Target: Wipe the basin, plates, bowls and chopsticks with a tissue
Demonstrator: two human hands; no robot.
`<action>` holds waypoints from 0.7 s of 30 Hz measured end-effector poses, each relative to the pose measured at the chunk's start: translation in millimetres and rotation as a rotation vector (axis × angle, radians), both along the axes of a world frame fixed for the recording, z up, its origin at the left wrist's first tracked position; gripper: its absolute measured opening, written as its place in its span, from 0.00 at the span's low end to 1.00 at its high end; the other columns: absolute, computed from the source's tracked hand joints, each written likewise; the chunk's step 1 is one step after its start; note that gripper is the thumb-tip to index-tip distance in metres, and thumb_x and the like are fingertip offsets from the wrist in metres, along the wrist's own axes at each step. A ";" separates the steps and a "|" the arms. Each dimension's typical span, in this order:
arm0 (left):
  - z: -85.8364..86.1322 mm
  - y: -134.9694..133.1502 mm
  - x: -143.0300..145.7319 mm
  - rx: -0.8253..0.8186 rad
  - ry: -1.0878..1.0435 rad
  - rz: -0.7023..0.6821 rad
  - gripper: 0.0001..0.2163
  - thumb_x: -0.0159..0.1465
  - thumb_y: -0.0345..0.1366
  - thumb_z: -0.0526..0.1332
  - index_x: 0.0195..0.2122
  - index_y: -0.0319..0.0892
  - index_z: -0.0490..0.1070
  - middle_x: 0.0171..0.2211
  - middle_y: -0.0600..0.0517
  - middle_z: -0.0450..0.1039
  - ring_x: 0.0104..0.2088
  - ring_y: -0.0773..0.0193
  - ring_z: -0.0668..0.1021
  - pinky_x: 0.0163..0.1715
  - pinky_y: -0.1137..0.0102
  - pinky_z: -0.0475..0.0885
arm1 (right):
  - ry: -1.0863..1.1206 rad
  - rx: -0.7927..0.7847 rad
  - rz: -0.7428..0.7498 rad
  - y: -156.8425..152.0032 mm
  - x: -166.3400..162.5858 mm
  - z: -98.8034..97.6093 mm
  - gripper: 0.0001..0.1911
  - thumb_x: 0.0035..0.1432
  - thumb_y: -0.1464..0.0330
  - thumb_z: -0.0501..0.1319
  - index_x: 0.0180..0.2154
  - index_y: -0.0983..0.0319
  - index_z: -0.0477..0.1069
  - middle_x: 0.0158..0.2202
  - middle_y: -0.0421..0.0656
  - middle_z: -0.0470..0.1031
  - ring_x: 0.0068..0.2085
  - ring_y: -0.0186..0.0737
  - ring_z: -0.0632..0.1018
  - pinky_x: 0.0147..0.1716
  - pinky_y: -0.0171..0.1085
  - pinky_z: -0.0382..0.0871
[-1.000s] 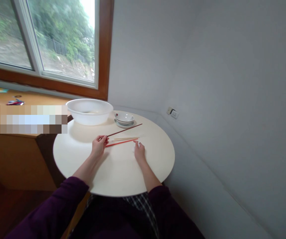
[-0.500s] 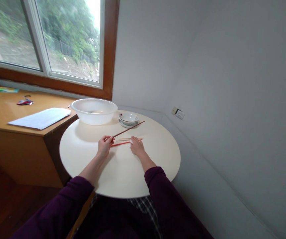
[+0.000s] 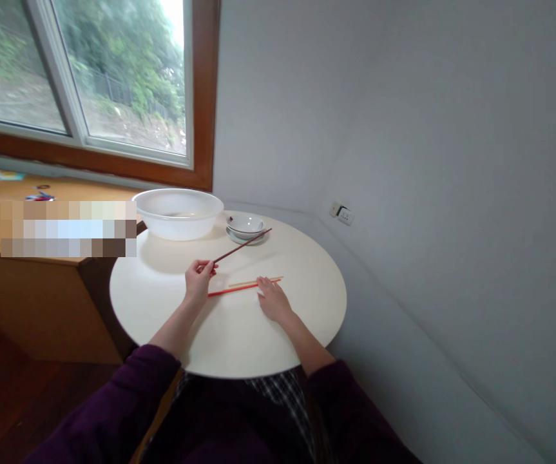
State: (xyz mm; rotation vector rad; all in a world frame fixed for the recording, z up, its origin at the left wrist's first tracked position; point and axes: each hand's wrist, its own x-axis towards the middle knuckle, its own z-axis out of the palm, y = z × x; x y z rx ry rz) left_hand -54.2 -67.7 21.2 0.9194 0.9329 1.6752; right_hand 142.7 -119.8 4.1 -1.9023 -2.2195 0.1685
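My left hand (image 3: 198, 278) pinches the near end of a dark brown chopstick (image 3: 243, 245), which slants up and away toward the small bowl. On the round white table (image 3: 229, 335) lie a red chopstick (image 3: 232, 289) and a pale wooden chopstick (image 3: 253, 281), side by side. My right hand (image 3: 272, 300) rests on the table at their right ends, fingers curled over a small white thing, touching the red chopstick.
A large white plastic basin (image 3: 177, 212) stands at the table's far side. Beside it a small white bowl (image 3: 245, 225) sits on a saucer. A wooden desk (image 3: 26, 283) adjoins the table on the left, under the window. Grey walls close in on the right.
My left hand has raised the brown chopstick so its far end points higher, toward the small bowl. My right hand moved in to the ends of the lying chopsticks.
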 end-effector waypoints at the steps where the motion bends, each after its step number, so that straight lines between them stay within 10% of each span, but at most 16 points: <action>1: -0.3 -0.2 1.4 0.011 0.024 -0.003 0.12 0.46 0.40 0.66 0.25 0.40 0.64 0.22 0.52 0.72 0.24 0.69 0.72 0.30 0.70 0.68 | 0.001 -0.006 0.004 -6.3 2.3 -0.2 0.28 0.59 0.71 0.47 0.60 0.69 0.50 0.63 0.47 0.51 0.63 0.39 0.52 0.60 0.41 0.43; 21: -11.3 59.0 20.4 0.260 0.716 -0.215 0.01 0.45 0.32 0.62 0.20 0.43 0.71 0.20 0.51 0.72 0.23 0.63 0.71 0.28 0.69 0.63 | 0.038 -0.013 -0.009 -26.2 8.2 -0.7 0.28 0.58 0.72 0.47 0.61 0.66 0.50 0.63 0.45 0.51 0.63 0.38 0.51 0.60 0.42 0.41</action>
